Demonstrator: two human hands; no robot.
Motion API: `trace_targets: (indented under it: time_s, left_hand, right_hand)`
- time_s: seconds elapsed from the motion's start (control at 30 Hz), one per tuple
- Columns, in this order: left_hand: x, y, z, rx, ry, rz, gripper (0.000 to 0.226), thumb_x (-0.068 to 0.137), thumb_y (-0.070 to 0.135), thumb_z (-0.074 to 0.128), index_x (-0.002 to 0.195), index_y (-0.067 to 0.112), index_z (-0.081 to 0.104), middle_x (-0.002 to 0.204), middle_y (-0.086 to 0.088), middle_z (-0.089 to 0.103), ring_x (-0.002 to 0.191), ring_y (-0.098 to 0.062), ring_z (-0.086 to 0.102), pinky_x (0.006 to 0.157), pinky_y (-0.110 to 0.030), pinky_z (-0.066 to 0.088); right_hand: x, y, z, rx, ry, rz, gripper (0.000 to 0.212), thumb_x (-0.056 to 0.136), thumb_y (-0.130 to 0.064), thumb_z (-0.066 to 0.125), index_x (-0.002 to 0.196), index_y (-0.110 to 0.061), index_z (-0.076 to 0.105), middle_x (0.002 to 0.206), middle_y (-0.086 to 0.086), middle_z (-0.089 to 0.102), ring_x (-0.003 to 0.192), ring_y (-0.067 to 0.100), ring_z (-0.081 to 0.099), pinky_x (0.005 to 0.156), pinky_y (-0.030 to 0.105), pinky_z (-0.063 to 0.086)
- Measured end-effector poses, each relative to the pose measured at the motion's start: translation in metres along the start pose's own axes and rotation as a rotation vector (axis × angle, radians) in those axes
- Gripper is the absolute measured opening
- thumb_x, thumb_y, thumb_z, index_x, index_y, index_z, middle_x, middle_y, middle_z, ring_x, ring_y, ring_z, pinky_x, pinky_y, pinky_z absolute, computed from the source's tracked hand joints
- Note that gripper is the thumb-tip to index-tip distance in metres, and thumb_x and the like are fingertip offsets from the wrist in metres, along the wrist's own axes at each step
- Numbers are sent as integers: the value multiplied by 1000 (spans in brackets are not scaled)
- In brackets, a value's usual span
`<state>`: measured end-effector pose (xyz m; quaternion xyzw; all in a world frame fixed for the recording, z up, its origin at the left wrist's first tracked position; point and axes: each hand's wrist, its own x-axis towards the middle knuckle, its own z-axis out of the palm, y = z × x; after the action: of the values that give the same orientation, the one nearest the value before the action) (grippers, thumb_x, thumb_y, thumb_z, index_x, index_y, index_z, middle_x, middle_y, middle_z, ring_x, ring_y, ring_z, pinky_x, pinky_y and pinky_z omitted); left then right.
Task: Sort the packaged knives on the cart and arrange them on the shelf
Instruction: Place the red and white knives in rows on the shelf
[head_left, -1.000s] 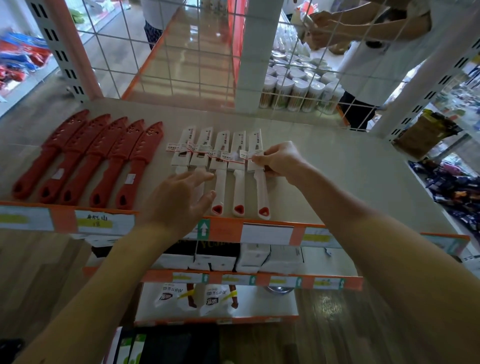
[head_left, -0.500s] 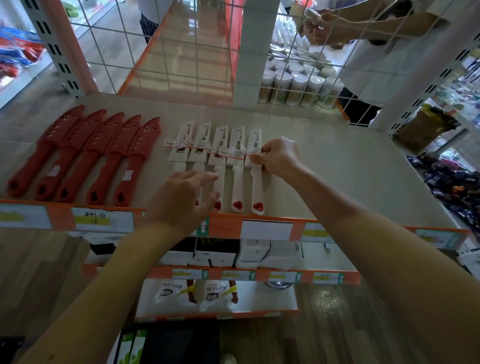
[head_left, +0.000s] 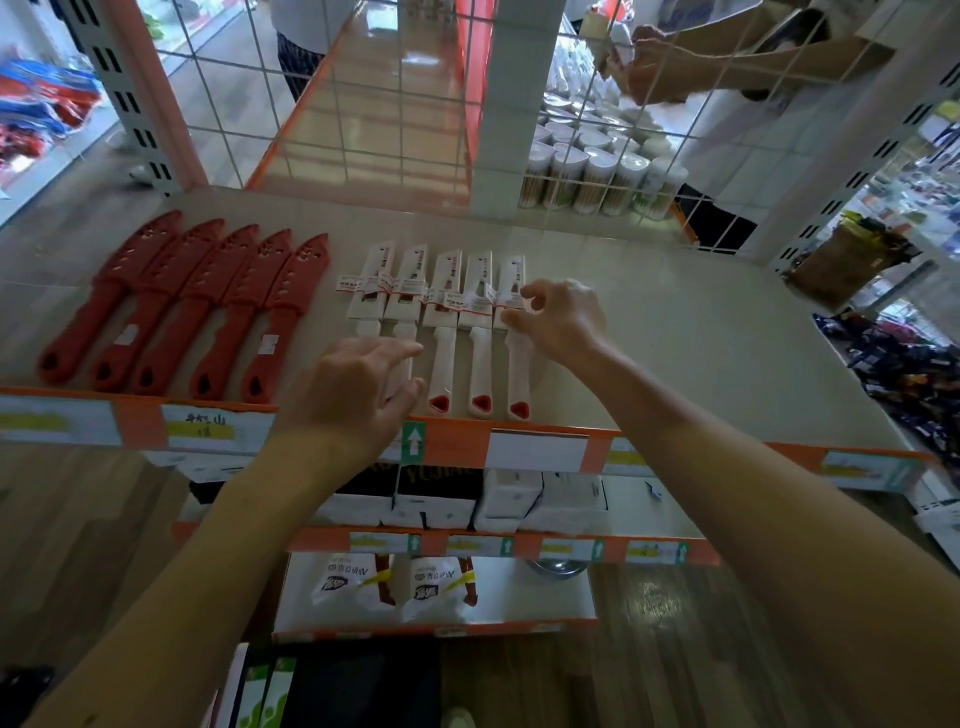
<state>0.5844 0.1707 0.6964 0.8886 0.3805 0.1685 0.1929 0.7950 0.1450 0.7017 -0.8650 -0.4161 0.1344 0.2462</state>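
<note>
Several white packaged knives (head_left: 448, 332) lie side by side on the beige top shelf (head_left: 675, 338), blades pointing away, red-marked handle ends at the front edge. To their left, several red sheathed knives (head_left: 208, 306) lie in a slanted row. My right hand (head_left: 563, 322) hovers over the rightmost white knife (head_left: 518, 374), fingers apart, thumb tip at its sheath. Spread flat, my left hand (head_left: 358, 395) covers the handles of the two leftmost white knives. Neither hand grips anything.
A wire grid (head_left: 363, 104) backs the shelf; behind it stand capped cylindrical containers (head_left: 597, 182) and another person's arms (head_left: 675, 67). Lower shelves hold white boxes (head_left: 519, 499) and pouches (head_left: 384, 582). Green-and-white packages (head_left: 265, 696) show at the bottom edge.
My right hand has let go of the rightmost white knife and its fingers have spread. My left hand stays over the left white knives' handles.
</note>
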Motion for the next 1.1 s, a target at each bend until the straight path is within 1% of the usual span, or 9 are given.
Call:
trace_targets:
  time_s: [0.13,0.23,0.33,0.4,0.53,0.77,0.93,1.0,1.1]
  left_hand:
    - [-18,-10,-11,9,40,12,40,90,28,56,128,18,55,121,-12,62,110,-29,54,87,-36,43]
    - [-41,-23,-22,8,56,72,38,91,26,55,127,16,56,120,-12,63,113,-31,53,89,-38,43]
    - [-72,-42,-34,-10,77,155,37,90,24,58,125,12,57,113,-17,65,109,-36,56,88,-40,44]
    - [-99,-58,-41,-7,67,207,37,89,23,59,124,10,59,119,-15,64,112,-35,55,92,-41,44]
    - [-155,-89,-55,44,44,286,37,88,23,61,121,8,61,117,-16,65,107,-37,58,88,-46,47]
    - [-231,-133,-60,69,-53,226,40,89,28,57,124,10,58,119,-14,64,107,-34,59,88,-47,50]
    - [-283,-157,-34,27,-172,123,41,90,35,47,125,14,54,123,-10,61,110,-29,58,91,-39,49]
    - [-308,-164,-18,-11,-217,64,39,91,33,49,128,18,52,126,-9,59,111,-28,56,89,-35,46]
    - [-345,-173,11,-68,-244,-24,44,91,28,52,134,18,47,132,-10,55,117,-31,52,94,-39,44]
  right_hand:
    - [-32,-7,3,-47,51,-57,45,86,-36,64,125,-16,59,125,8,57,113,23,53,83,24,39]
    - [-67,-21,10,-57,91,-63,40,88,-37,60,123,-17,61,127,8,56,116,26,52,90,27,41]
    - [-111,-37,22,-113,84,-3,43,91,-39,55,130,-21,55,136,5,50,124,25,47,97,28,38]
    - [-148,-45,34,-97,108,20,44,91,-39,55,131,-19,54,135,6,50,125,25,47,99,29,38]
    - [-219,-61,67,-96,98,62,44,91,-38,55,131,-19,54,135,10,50,124,27,46,102,35,39]
    - [-302,-83,117,-37,-74,118,44,93,-36,54,132,-17,53,145,7,40,126,24,46,96,28,40]
    - [-346,-76,159,-14,-194,96,44,92,-35,55,131,-14,53,138,6,49,118,24,53,88,29,43]
    - [-362,-67,180,-37,-256,89,43,92,-33,55,130,-13,54,135,7,52,115,25,55,89,31,43]
    - [-384,-49,219,-75,-339,75,42,91,-32,56,128,-14,56,134,8,53,121,24,51,93,29,40]
